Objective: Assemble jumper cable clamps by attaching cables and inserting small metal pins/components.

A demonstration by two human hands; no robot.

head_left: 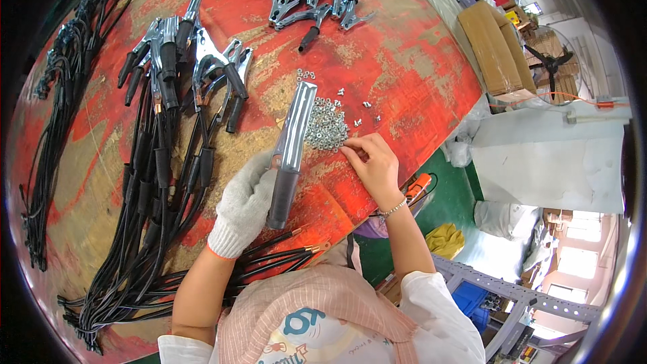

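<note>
My left hand (pixel 244 206), in a white knit glove, is closed around a metal spring clamp (pixel 294 128) with a black handle sleeve, held upright above the table. Just right of the clamp lies a pile of small silvery nuts (pixel 327 128). My right hand (pixel 373 165) is bare, with a bracelet at the wrist. Its thumb and index finger come together at the pile's lower right edge; whatever is between the fingertips is too small to make out. A few loose screws (pixel 358 122) lie to the right of the pile, and several more nuts (pixel 305 75) lie beyond it.
Clamps joined to black cables (pixel 158 142) cover the left of the worn red table (pixel 404 47). Another cable bundle (pixel 60 101) lies at the far left. Loose clamps (pixel 317 4) sit at the back. Cable ends (pixel 296 249) lie near my body. A cardboard box (pixel 495 51) stands beyond the right edge.
</note>
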